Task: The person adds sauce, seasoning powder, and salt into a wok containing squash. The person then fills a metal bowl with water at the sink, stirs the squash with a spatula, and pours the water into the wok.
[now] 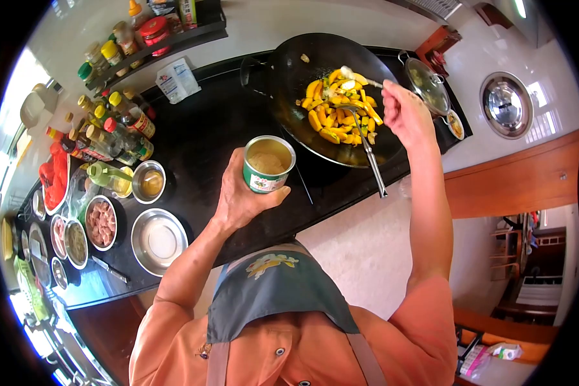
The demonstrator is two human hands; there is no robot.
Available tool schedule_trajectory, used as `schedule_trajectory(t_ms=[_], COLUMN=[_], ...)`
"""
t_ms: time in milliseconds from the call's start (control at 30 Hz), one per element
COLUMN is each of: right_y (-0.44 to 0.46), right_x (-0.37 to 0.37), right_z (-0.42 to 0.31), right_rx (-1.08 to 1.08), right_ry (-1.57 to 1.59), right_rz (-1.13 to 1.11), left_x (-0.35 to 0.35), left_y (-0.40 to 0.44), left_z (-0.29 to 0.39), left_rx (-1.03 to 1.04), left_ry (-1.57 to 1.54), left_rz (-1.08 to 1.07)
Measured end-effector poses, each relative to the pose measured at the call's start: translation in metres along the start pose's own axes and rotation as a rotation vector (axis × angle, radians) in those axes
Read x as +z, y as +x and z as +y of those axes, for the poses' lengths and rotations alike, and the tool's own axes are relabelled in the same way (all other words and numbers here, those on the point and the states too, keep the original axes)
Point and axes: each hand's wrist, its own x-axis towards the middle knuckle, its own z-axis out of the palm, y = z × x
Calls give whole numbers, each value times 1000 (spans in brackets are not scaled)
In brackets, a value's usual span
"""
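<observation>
My left hand grips an open green can with tan powder inside, held in front of the wok. Over the wok, my right hand pinches the thin handle of a small spoon. The spoon's bowl is above the food, with something pale at its tip. Yellow pumpkin-like strips with bits of green lie in the wok. A long-handled metal spatula rests among them, its handle leaning over the near rim; no hand touches it.
Sauce bottles crowd the counter's left, below a spice shelf. Nearer stand a metal basin, a bowl of raw meat and a knife. A lidded pot sits right of the wok.
</observation>
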Motion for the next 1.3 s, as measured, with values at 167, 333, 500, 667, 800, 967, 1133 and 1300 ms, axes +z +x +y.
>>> schedule_trajectory(t_ms=[167,333,500,667,800,967,1133,1300], right_y=[-75,-109,-110,-111,-118,-139,-128,-124], right_x=[59,104,123,132,140,143,137,127], right_z=[-11,-1,-7,-17,-16,-8,-14,35], right_rx=[-53,-631,-864,-735,-819,-1010,-859,-696], right_ry=[-489,-1025,-1093,-1127,-1095,-1333,-820,-288], right_rz=[-339,-470,-786,-1038,-1061,-951,-875,-565], left_x=[-9,-12,-20,-34,-43,-49,-50,-53], left_y=[3,-3,-12,-17,-23,-29,-34,-40], left_z=[28,43,45,55,62,60,66,60], left_rx=[60,238,352,303,302,196,-62,-152], left_ry=[131,201,197,185,161,105,-306,-490], left_rz=[-68,-144,-221,-308,-327,-366,-369,-364])
